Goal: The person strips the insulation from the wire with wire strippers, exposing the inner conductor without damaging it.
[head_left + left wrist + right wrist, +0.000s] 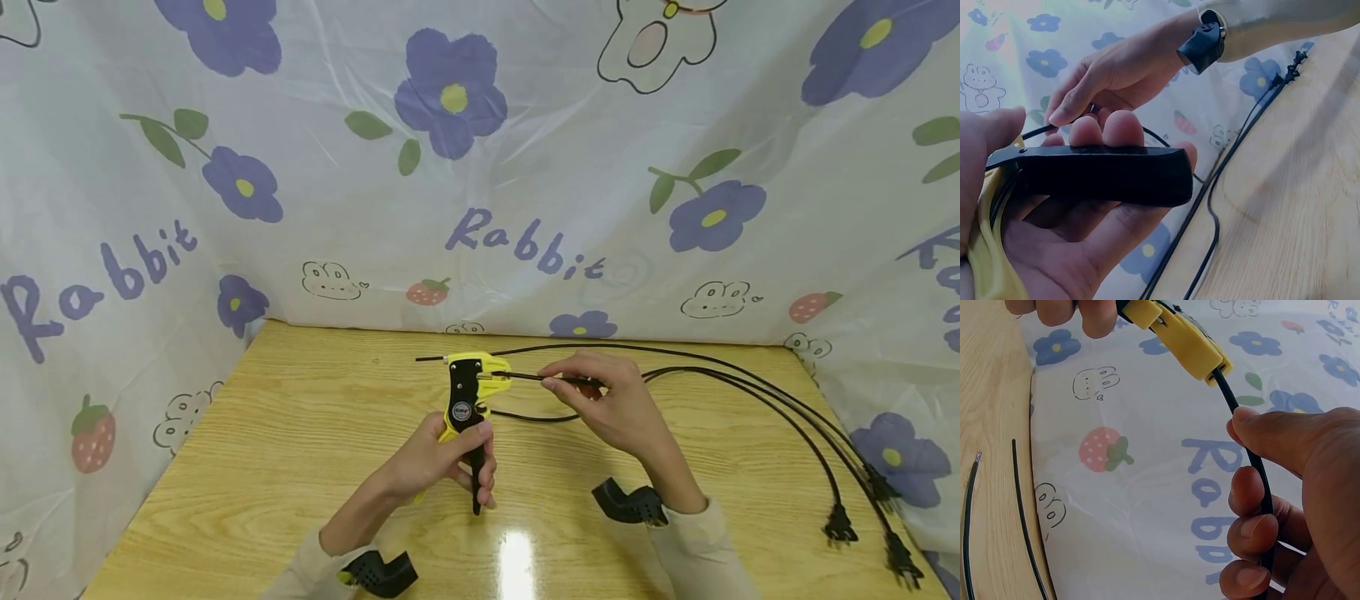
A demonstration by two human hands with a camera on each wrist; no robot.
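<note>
My left hand [450,458] grips a yellow and black wire stripper [463,392] by its handles, held upright above the table. In the left wrist view, its black handle [1104,178] lies across the fingers. My right hand [607,396] pinches a thin black power cable [525,377] between thumb and fingertips. The cable's end goes into the stripper's yellow mouth from the right and is hidden inside. The right wrist view shows the same cable [1259,465] running down through the curled fingers from the yellow stripper head [1191,350].
Further black cables lie on the wooden table [300,450]; one cable end [977,457] shows bare wire strands, another end [1014,450] is plain black. Plugs [840,527] rest at the right edge. A patterned cloth [525,183] hangs behind and along both sides.
</note>
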